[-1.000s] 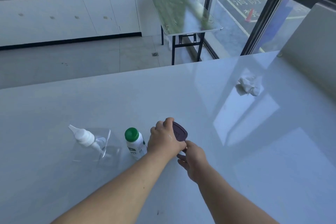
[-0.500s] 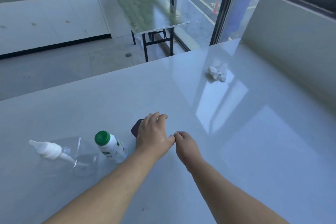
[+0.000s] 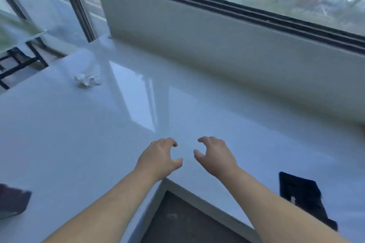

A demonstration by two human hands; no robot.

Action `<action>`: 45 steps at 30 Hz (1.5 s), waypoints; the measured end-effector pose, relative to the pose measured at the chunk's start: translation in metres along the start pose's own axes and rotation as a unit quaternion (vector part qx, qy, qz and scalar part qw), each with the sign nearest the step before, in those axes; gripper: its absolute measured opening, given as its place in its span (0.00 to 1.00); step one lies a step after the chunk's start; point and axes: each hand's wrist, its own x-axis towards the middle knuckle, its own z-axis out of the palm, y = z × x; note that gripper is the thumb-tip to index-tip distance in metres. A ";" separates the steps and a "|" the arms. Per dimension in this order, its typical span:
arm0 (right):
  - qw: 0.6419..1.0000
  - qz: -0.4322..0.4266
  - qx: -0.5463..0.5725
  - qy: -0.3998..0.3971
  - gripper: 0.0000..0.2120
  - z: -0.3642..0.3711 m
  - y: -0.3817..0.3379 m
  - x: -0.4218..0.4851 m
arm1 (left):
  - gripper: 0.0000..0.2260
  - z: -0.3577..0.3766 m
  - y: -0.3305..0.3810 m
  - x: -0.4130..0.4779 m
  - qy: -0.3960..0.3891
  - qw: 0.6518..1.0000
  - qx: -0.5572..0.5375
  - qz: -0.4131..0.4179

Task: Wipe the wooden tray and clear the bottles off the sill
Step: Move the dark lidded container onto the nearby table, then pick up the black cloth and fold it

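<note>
My left hand (image 3: 160, 157) and my right hand (image 3: 214, 156) hover side by side over the glossy white counter (image 3: 98, 134), fingers curled and apart, holding nothing. A dark purple object (image 3: 12, 202) lies on the counter at the far left edge of the head view, behind my left forearm. A crumpled white tissue (image 3: 87, 81) sits further back on the left. No bottle and no wooden tray are in view. The white sill wall (image 3: 197, 41) under the window is bare where I can see it.
A black flat object (image 3: 302, 193) lies on the counter at the right, beside my right forearm. The counter has an inner corner (image 3: 167, 180) with dark floor below. A folding table's legs (image 3: 19, 61) show at the far left. A sliver of yellow (image 3: 363, 127) peeks in at the right edge.
The view has swung right toward the window, and the bottles have left the frame. My left hand has let go of the dark purple object, and both hands are now raised with fingers apart.
</note>
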 end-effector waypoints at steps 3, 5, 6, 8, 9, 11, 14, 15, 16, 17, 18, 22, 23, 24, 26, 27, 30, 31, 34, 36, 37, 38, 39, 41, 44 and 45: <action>0.997 0.066 0.017 0.022 0.22 -0.024 0.093 -0.027 | 0.25 0.050 0.073 0.013 -0.056 0.998 0.017 0.037; 0.994 0.100 0.023 0.040 0.21 -0.038 0.153 -0.049 | 0.25 0.086 0.121 0.016 -0.089 0.994 0.030 0.057; 0.992 0.116 0.025 0.051 0.20 -0.045 0.181 -0.061 | 0.25 0.103 0.145 0.017 -0.104 0.992 0.037 0.067; 0.987 0.139 0.019 0.077 0.18 -0.057 0.226 -0.079 | 0.26 0.134 0.182 0.019 -0.130 0.988 0.049 0.075; 0.983 0.157 0.017 0.093 0.17 -0.063 0.249 -0.088 | 0.26 0.150 0.200 0.020 -0.145 0.985 0.054 0.074; 0.972 0.203 0.029 0.114 0.17 -0.074 0.290 -0.105 | 0.26 0.180 0.232 0.021 -0.179 0.980 0.070 0.056; 0.959 0.262 0.063 0.090 0.22 -0.078 0.338 -0.123 | 0.27 0.216 0.267 0.019 -0.227 0.970 0.090 0.010; 0.953 0.282 0.081 0.068 0.23 -0.078 0.352 -0.127 | 0.25 0.226 0.277 0.018 -0.232 0.968 0.091 -0.001; 0.947 0.301 0.107 0.042 0.25 -0.077 0.363 -0.130 | 0.23 0.235 0.286 0.017 -0.234 0.968 0.088 -0.008; 0.940 0.313 0.136 0.018 0.26 -0.076 0.371 -0.132 | 0.20 0.243 0.293 0.017 -0.232 0.969 0.084 -0.013; 0.935 0.318 0.159 -0.001 0.25 -0.074 0.376 -0.133 | 0.18 0.248 0.299 0.017 -0.228 0.970 0.081 -0.015; 0.926 0.313 0.209 -0.025 0.16 -0.066 0.381 -0.127 | 0.08 0.262 0.316 0.025 -0.223 0.971 0.078 -0.023; 0.926 0.313 0.209 -0.027 0.13 -0.064 0.379 -0.125 | 0.06 0.263 0.319 0.027 -0.228 0.970 0.081 -0.020; 0.927 0.313 0.206 -0.027 0.10 -0.063 0.376 -0.122 | 0.04 0.264 0.320 0.030 -0.234 0.969 0.082 -0.014; 0.928 0.313 0.201 -0.023 0.06 -0.065 0.373 -0.116 | 0.03 0.265 0.322 0.037 -0.243 0.967 0.074 -0.002; 0.927 0.314 0.202 -0.020 0.05 -0.067 0.372 -0.113 | 0.03 0.264 0.322 0.041 -0.246 0.967 0.068 0.003; 0.921 0.332 0.202 -0.009 0.04 -0.074 0.372 -0.104 | 0.03 0.263 0.321 0.055 -0.239 0.969 0.049 0.021; 0.919 0.340 0.200 -0.004 0.04 -0.077 0.373 -0.101 | 0.03 0.262 0.321 0.061 -0.238 0.970 0.039 0.027; 0.911 0.355 0.211 0.013 0.05 -0.085 0.378 -0.089 | 0.03 0.260 0.325 0.082 -0.237 0.970 0.020 0.046; 0.908 0.358 0.217 0.024 0.05 -0.089 0.383 -0.076 | 0.03 0.261 0.331 0.098 -0.232 0.971 0.012 0.052; 0.908 0.359 0.216 0.030 0.05 -0.092 0.387 -0.069 | 0.03 0.261 0.334 0.106 -0.227 0.972 0.010 0.055; 0.908 0.357 0.215 0.036 0.06 -0.096 0.391 -0.062 | 0.03 0.261 0.338 0.113 -0.221 0.973 0.009 0.059; 0.910 0.353 0.214 0.041 0.06 -0.101 0.397 -0.053 | 0.03 0.261 0.342 0.121 -0.215 0.975 0.007 0.063; 0.913 0.344 0.213 0.055 0.07 -0.110 0.409 -0.038 | 0.04 0.264 0.350 0.138 -0.202 0.977 0.005 0.071; 0.921 0.327 0.198 0.079 0.07 -0.123 0.428 -0.014 | 0.04 0.270 0.363 0.162 -0.175 0.981 0.014 0.086; 0.927 0.317 0.179 0.089 0.06 -0.126 0.433 -0.008 | 0.06 0.273 0.368 0.167 -0.153 0.983 0.019 0.098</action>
